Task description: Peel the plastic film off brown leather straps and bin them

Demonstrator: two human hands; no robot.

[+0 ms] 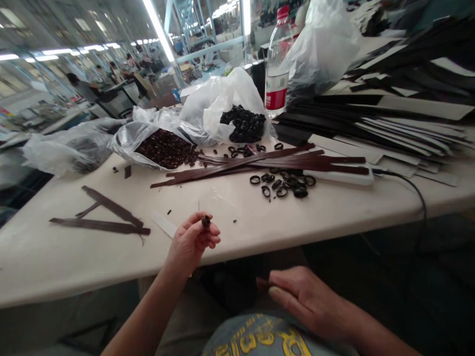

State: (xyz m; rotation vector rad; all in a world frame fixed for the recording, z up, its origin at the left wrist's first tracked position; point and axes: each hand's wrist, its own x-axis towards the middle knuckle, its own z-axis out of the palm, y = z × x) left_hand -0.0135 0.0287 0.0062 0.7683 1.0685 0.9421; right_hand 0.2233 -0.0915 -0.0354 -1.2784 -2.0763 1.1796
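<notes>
Above the table's front edge, my left hand point(193, 236) pinches a small dark brown loop point(206, 221) between thumb and fingertips. My right hand point(304, 299) is lower, below the table edge and in front of my body. It is closed on a dark brown strap point(262, 283), whose end sticks out past the thumb; the rest is hidden. More brown straps point(230, 165) lie crossed in a pile beyond my hands. Black rings point(285, 185) are scattered in front of that pile. To the left, a few separate brown strips point(111, 205) rest on the table.
Plastic bags of small brown loops point(163, 148) and black rings point(243, 123) stand open at the back. A red-capped bottle point(277, 89) is behind them. Stacked black and white strips point(389, 123) cover the right side. A cable point(408, 183) hangs over the edge.
</notes>
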